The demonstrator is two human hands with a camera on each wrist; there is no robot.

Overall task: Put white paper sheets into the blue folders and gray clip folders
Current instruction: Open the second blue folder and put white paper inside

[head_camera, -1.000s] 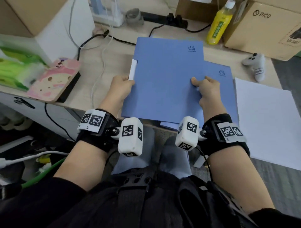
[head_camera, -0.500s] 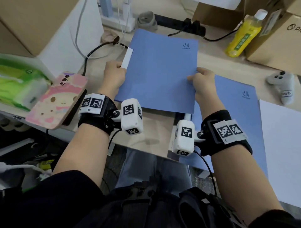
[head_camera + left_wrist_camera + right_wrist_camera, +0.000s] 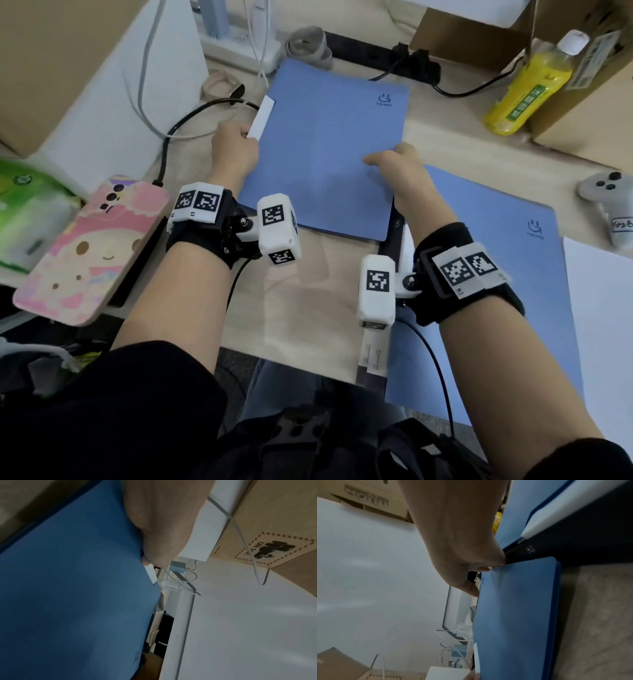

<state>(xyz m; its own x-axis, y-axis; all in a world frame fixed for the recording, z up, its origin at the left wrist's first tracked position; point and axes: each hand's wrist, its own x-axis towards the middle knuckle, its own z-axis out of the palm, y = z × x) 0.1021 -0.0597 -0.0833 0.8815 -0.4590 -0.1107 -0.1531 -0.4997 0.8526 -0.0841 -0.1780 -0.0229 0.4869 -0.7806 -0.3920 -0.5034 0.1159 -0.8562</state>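
Head view: both hands are holding a blue folder flat over the far part of the bench. The left hand is gripping the folder's left edge, its fingers curled at a white paper strip sticking out there. The right hand is pinching the right edge, thumb lying on the cover. A second folder is lying on the bench to the right, partly under the right forearm, and a white sheet is resting just beside it. A pink phone, a yellow bottle and a controller are sitting around them.

Left wrist view: the left hand is pressing against the folder edge; the white strip is showing just past the fingertip.

Right wrist view: the right hand is closing its thumb and fingers on the folder edge. A dark clip folder is lying beyond it.
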